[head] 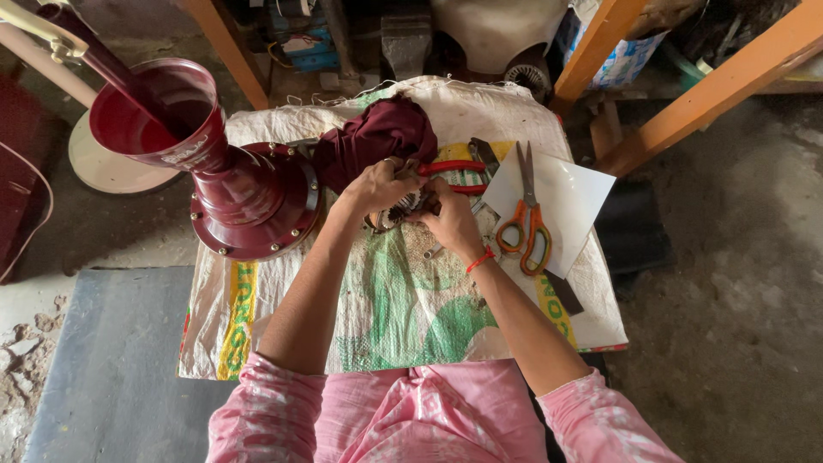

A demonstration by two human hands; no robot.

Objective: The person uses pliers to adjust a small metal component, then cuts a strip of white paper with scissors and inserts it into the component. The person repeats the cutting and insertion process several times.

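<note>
Head view looks straight down on a woven sack (403,300) spread as a work mat. On its left stands a maroon metal housing (231,171) with a wide cup mouth and a bolted round flange; a maroon cloth bundle (381,133) lies just beside it, behind the hands. To the right, orange-handled scissors (527,219) rest on a white sheet (570,201), and red-handled pliers (454,171) lie near the fingers. Orange wooden beams (720,86) cross the upper right. Both forearms reach forward from pink sleeves and meet at mid-mat. The left hand (377,184) and the right hand (450,221) are both curled around a small toothed metal part (403,207), which sits between them, mostly hidden by fingers.
</note>
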